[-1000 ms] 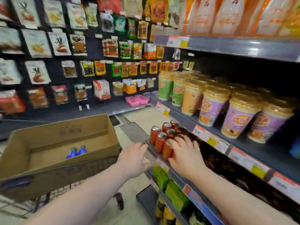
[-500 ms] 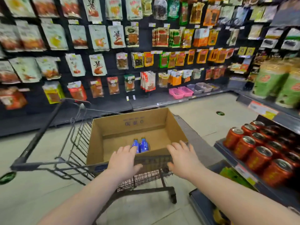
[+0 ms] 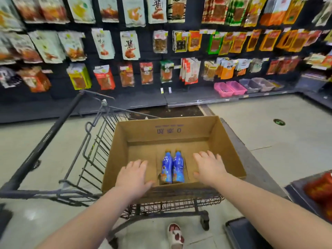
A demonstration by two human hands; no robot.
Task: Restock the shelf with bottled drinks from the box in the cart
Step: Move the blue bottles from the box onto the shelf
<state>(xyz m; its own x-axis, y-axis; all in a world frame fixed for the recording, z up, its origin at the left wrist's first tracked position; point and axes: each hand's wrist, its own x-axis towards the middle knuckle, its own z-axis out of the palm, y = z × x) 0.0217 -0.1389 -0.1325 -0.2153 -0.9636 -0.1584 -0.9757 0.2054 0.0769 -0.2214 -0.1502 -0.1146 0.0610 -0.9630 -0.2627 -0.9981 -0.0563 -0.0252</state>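
While the bottles (image 3: 173, 168) sit between them, left hand (image 3: 133, 174) and right hand (image 3: 209, 167) hover; fingers (image 3: 205, 155) apart.

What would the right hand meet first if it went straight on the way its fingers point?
Most likely the bare floor of the cardboard box, then its far wall. The right hand points past the two blue bottles, which sit to its left. Depth is unclear.

Two bottles (image 3: 167, 168), one box (image 3: 186, 131), one cart (image 3: 97, 150)
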